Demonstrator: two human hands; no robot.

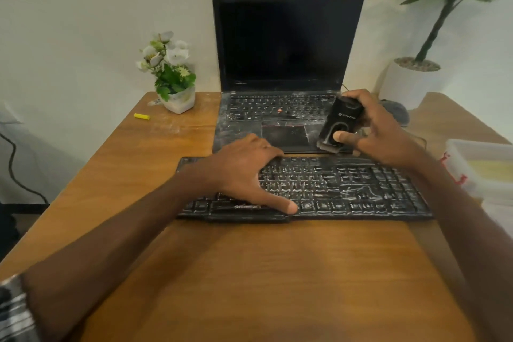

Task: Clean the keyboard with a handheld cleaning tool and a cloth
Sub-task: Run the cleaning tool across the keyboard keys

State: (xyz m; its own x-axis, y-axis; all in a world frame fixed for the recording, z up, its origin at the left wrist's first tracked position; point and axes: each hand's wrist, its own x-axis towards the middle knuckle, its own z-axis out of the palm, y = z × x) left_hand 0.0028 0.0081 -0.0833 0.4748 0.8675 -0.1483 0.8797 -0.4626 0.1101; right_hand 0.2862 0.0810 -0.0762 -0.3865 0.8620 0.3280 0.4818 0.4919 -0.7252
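Observation:
A black keyboard (355, 189), streaked with white dust, lies across the middle of the wooden desk (249, 272). My left hand (244, 172) rests flat on its left half, fingers spread, thumb at the front row of keys. My right hand (380, 130) grips a black handheld cleaning tool (340, 126) above the keyboard's far edge, thumb on its front, brush end pointing down. A grey cloth (397, 112) lies behind my right hand, partly hidden.
A dusty open laptop (277, 116) stands just behind the keyboard. A small flower pot (177, 103) and a yellow stick (141, 116) sit at the back left. A white plastic box (483, 166) is at the right edge, a large potted plant (413, 83) beyond.

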